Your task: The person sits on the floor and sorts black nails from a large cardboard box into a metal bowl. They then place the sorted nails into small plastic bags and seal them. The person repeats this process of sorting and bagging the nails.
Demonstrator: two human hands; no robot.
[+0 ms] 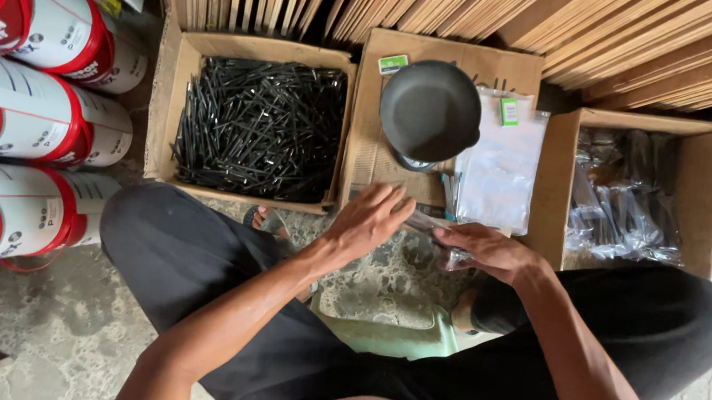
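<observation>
Both hands meet over the floor before the boxes: left hand and right hand each pinch a small clear bag, its long axis running left-right between them.

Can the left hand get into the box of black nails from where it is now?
Probably yes. The left hand sits just below the open box of black nails, whose top is uncovered, and nothing lies between them; a short reach up and to the left should do.
</observation>
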